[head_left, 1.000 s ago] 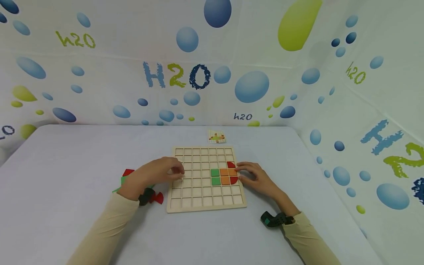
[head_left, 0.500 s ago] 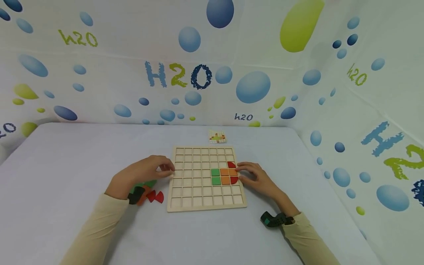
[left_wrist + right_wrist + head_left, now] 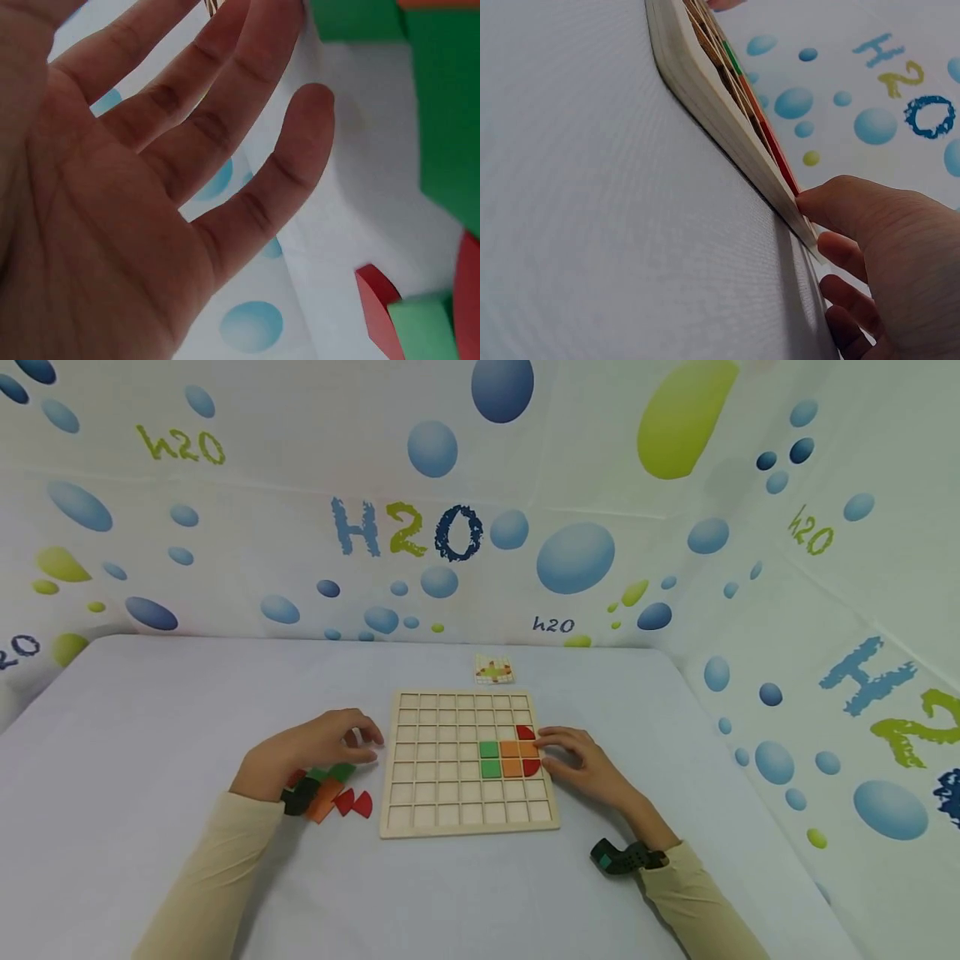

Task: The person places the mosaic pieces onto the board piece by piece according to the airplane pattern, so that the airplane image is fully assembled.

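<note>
A wooden grid board (image 3: 435, 793) lies on the table. Set in its right half are green squares (image 3: 490, 768), orange squares (image 3: 511, 767) and red quarter-circles (image 3: 532, 767). My left hand (image 3: 311, 747) hovers just left of the board, fingers loosely extended and nothing between them; the left wrist view shows its bare palm (image 3: 127, 202). Under and beside that hand lies a pile of loose pieces: green (image 3: 342, 772), orange (image 3: 324, 800) and red (image 3: 363, 804). My right hand (image 3: 588, 768) rests at the board's right edge, its thumb (image 3: 840, 201) touching the rim.
A small pattern card (image 3: 493, 670) lies behind the board. White sheeting (image 3: 300, 527) printed with blue and green drops hangs behind and to the right of the table. A dark band with a camera (image 3: 626, 857) sits on my right wrist.
My left hand has moved left, from over the board's left edge to beside it, uncovering more of the loose pieces. The right hand has stayed at the board's right edge.
</note>
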A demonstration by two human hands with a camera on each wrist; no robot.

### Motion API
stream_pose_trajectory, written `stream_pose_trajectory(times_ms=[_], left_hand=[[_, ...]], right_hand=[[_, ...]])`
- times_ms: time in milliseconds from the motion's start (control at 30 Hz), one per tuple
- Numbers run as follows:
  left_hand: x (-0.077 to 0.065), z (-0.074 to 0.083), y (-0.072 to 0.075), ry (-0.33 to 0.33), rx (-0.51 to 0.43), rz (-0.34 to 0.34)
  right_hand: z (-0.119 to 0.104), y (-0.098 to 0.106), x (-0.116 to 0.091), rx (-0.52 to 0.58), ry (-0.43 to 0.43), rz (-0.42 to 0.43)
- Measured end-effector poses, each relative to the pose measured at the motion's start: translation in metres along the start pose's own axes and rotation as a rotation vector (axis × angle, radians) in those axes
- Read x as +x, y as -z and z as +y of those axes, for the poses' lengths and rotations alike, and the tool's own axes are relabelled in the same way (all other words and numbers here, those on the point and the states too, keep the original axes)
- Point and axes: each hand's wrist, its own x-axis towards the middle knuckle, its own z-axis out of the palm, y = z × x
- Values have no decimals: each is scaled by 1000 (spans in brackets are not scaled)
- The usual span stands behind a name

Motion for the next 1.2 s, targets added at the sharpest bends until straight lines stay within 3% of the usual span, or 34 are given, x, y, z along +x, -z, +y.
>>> stream_pose_trajectory(times_ms=[233, 400, 567, 867, 1200], left_hand=[[-3, -6, 3, 34, -25, -6], [-9, -12, 7, 82, -45, 9], [-14, -23, 9, 60, -62, 5], [-20, -30, 12, 40, -119, -32], [-12, -28, 9, 18, -59, 12]], right_hand=[[0, 1, 0, 3, -6, -7], [23, -6, 2, -1, -6, 5], [40, -9, 3, -3, 13, 10], [40, -7, 2, -3, 23, 1], [36, -8, 3, 4, 9, 14]])
